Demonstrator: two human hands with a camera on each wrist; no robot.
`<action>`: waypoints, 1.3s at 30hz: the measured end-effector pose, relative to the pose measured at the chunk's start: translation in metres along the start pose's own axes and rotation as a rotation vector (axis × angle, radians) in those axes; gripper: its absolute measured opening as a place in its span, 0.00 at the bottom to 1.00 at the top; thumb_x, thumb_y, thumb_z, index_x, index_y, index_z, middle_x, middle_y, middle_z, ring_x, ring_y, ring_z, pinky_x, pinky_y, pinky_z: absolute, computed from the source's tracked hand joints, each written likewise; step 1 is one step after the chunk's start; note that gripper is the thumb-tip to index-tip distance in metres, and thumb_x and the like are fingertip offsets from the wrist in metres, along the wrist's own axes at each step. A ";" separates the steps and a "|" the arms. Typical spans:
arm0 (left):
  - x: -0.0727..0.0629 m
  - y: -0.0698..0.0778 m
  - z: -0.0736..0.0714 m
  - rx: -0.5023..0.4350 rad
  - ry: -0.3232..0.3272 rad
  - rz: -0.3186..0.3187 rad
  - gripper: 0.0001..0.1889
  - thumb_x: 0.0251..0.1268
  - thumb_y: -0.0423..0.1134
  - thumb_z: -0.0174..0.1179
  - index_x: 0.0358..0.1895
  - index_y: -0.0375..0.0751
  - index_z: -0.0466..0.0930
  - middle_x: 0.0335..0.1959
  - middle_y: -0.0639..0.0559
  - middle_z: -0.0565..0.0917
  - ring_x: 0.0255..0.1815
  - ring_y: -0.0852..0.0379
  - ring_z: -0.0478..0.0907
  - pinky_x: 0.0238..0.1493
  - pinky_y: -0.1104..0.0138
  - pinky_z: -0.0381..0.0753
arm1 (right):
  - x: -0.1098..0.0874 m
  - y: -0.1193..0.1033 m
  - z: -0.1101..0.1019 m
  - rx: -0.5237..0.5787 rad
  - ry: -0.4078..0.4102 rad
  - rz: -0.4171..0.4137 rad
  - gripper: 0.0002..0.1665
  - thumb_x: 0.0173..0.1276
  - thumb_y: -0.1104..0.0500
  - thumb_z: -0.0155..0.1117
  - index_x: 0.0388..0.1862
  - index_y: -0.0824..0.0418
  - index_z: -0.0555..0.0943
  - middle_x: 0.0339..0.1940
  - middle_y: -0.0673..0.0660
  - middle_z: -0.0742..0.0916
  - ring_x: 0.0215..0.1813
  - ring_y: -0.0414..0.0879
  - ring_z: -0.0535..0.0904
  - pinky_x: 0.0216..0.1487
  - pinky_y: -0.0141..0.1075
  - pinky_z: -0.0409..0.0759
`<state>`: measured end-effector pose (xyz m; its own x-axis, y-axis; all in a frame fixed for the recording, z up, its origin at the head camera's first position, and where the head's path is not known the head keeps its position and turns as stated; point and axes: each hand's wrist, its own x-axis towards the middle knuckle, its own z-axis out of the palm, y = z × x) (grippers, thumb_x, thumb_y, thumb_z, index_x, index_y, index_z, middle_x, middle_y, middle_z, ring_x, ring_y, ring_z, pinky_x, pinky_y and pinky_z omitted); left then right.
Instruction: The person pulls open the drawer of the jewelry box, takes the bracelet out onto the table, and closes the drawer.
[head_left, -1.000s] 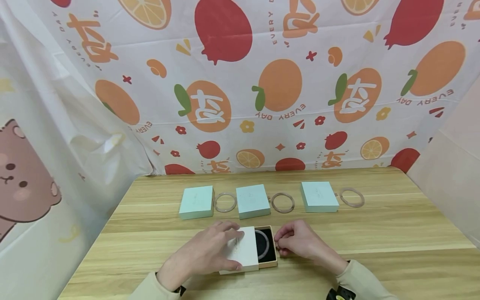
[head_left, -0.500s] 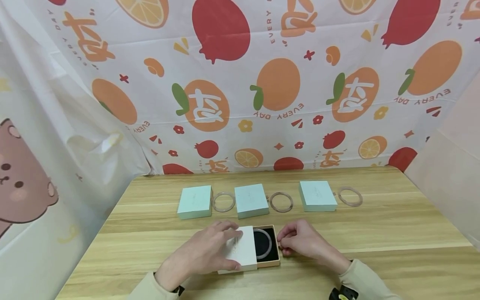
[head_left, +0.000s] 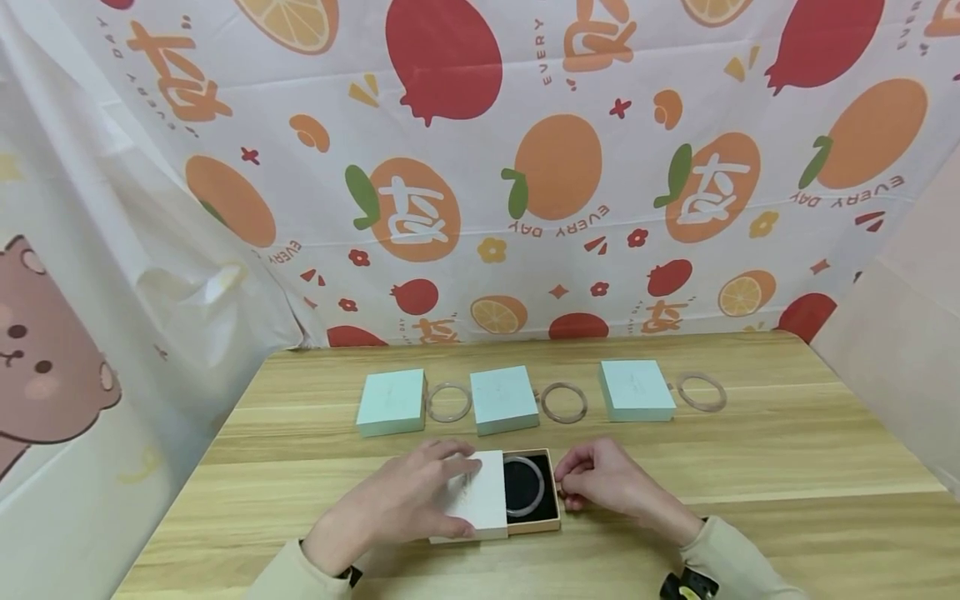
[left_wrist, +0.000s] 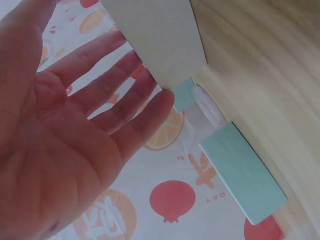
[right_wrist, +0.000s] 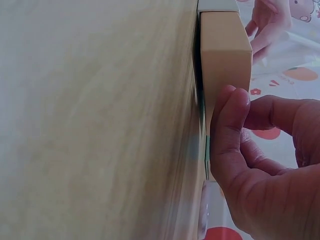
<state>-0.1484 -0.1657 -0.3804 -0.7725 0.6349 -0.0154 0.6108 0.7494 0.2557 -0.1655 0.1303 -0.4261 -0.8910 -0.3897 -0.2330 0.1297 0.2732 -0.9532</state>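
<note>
A box with a white sleeve [head_left: 480, 496] and a tan inner drawer [head_left: 534, 527] lies near the front of the table. The drawer is partly out to the right, showing a black lining and a pale bangle [head_left: 542, 483] in it. My left hand [head_left: 408, 500] grips the sleeve across its top, thumb at the near edge and fingers toward the far side. In the left wrist view, fingertips [left_wrist: 165, 100] meet the sleeve's edge. My right hand [head_left: 603, 479] pinches a small pull tab at the drawer's right end, mostly hidden behind thumb and fingertip [right_wrist: 240, 102].
Behind stands a row of mint-green boxes: left box [head_left: 392, 402], middle box [head_left: 504, 400] and right box [head_left: 637, 390]. Right of each lies a bangle: left bangle [head_left: 448, 419], middle bangle [head_left: 564, 419], right bangle [head_left: 702, 408]. A fruit-print curtain [head_left: 465, 317] hangs past the wooden table [head_left: 750, 467].
The drawer has come further out: my right hand moved right with the tab, then my left hand shifted the sleeve slightly left. More of the bangle shows now.
</note>
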 end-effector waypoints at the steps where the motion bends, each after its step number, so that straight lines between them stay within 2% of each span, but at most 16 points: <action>1: -0.001 0.000 0.000 -0.003 -0.002 -0.006 0.37 0.52 0.59 0.76 0.64 0.46 0.81 0.68 0.47 0.79 0.68 0.44 0.75 0.59 0.47 0.83 | 0.000 0.000 0.000 -0.001 0.000 0.000 0.08 0.61 0.73 0.60 0.39 0.74 0.82 0.28 0.58 0.85 0.26 0.42 0.82 0.31 0.32 0.84; 6: -0.005 -0.002 -0.001 -0.005 -0.007 -0.031 0.37 0.51 0.59 0.77 0.64 0.47 0.82 0.68 0.48 0.78 0.68 0.44 0.75 0.60 0.47 0.83 | 0.000 -0.001 0.000 -0.010 -0.024 -0.005 0.08 0.64 0.72 0.60 0.41 0.73 0.82 0.28 0.58 0.86 0.27 0.42 0.82 0.32 0.33 0.85; 8: -0.007 -0.002 -0.001 -0.007 -0.005 -0.037 0.37 0.51 0.58 0.77 0.64 0.47 0.82 0.68 0.48 0.78 0.68 0.44 0.75 0.59 0.47 0.83 | 0.000 -0.003 -0.001 -0.049 -0.026 -0.015 0.07 0.67 0.69 0.61 0.41 0.72 0.82 0.29 0.58 0.86 0.27 0.43 0.83 0.31 0.33 0.85; 11: -0.010 -0.004 -0.002 -0.001 -0.002 -0.039 0.36 0.51 0.58 0.77 0.64 0.47 0.82 0.68 0.48 0.79 0.68 0.45 0.75 0.59 0.48 0.83 | 0.001 -0.010 0.000 -0.196 0.029 -0.070 0.05 0.69 0.63 0.65 0.39 0.65 0.84 0.27 0.55 0.86 0.26 0.42 0.81 0.29 0.32 0.82; 14: -0.013 -0.005 -0.003 0.010 0.006 -0.032 0.36 0.51 0.58 0.76 0.64 0.47 0.82 0.67 0.48 0.79 0.67 0.46 0.76 0.58 0.49 0.84 | 0.007 -0.019 0.006 -0.387 0.093 -0.180 0.05 0.69 0.58 0.68 0.35 0.58 0.85 0.26 0.49 0.85 0.27 0.39 0.78 0.28 0.29 0.78; 18: -0.015 -0.007 -0.003 0.013 0.022 -0.023 0.36 0.51 0.58 0.76 0.63 0.47 0.82 0.66 0.49 0.80 0.66 0.47 0.77 0.58 0.50 0.84 | 0.017 -0.026 0.021 -0.561 0.085 -0.327 0.05 0.66 0.57 0.72 0.31 0.56 0.85 0.21 0.44 0.82 0.24 0.32 0.73 0.27 0.27 0.73; 20: -0.016 -0.007 -0.003 0.008 0.026 -0.022 0.36 0.51 0.58 0.76 0.63 0.47 0.82 0.66 0.49 0.80 0.66 0.47 0.77 0.58 0.50 0.84 | 0.020 -0.027 0.028 -0.612 0.083 -0.357 0.06 0.64 0.58 0.73 0.29 0.55 0.85 0.18 0.43 0.79 0.21 0.31 0.71 0.26 0.27 0.71; 27: -0.021 -0.009 -0.002 0.008 0.044 -0.025 0.36 0.52 0.60 0.75 0.63 0.47 0.82 0.66 0.50 0.80 0.66 0.47 0.77 0.58 0.50 0.84 | 0.025 -0.025 0.041 -0.657 0.155 -0.372 0.08 0.58 0.63 0.76 0.25 0.58 0.83 0.14 0.44 0.76 0.19 0.31 0.68 0.23 0.27 0.68; 33: -0.022 -0.010 -0.001 0.011 0.055 -0.024 0.36 0.52 0.61 0.75 0.63 0.48 0.83 0.65 0.51 0.80 0.65 0.48 0.78 0.60 0.51 0.82 | 0.026 -0.025 0.042 -0.668 0.163 -0.362 0.04 0.57 0.67 0.72 0.26 0.61 0.85 0.13 0.44 0.76 0.18 0.32 0.68 0.23 0.27 0.69; 39: -0.022 -0.010 -0.001 0.017 0.063 -0.009 0.35 0.51 0.60 0.75 0.62 0.47 0.83 0.64 0.51 0.81 0.64 0.48 0.78 0.61 0.51 0.82 | 0.025 -0.025 0.041 -0.686 0.165 -0.353 0.03 0.57 0.67 0.71 0.25 0.62 0.85 0.10 0.43 0.74 0.16 0.32 0.68 0.23 0.27 0.70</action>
<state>-0.1376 -0.1876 -0.3819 -0.7871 0.6153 0.0438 0.6062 0.7585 0.2394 -0.1734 0.0773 -0.4160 -0.8893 -0.4341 0.1443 -0.4229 0.6602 -0.6207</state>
